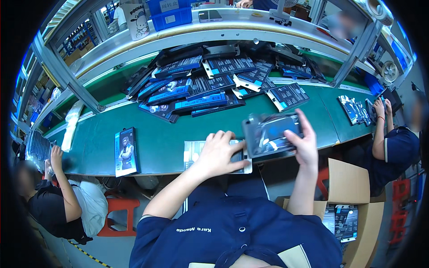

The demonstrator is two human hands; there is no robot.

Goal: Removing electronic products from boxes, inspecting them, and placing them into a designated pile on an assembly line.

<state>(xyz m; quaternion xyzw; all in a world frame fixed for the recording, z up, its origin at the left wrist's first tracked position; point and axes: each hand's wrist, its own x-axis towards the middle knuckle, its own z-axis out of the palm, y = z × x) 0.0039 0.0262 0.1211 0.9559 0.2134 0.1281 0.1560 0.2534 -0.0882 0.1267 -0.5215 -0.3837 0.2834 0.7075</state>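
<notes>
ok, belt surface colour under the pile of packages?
Green. The belt shows it best in the head view, around the dark blue-and-black packages.

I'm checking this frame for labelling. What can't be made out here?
- Head view: flat package on the green table, mostly hidden under the left hand.
- Clear sleeve in the right hand: glare blurs its contents.
- Cardboard box: the contents are partly hidden by its wall.

Bright, even overhead light fills the scene, glare sheens the clear packet [272,134] in the right hand [304,149], straight edges bow outward, and a black fisheye rim darkens the corners
</notes>
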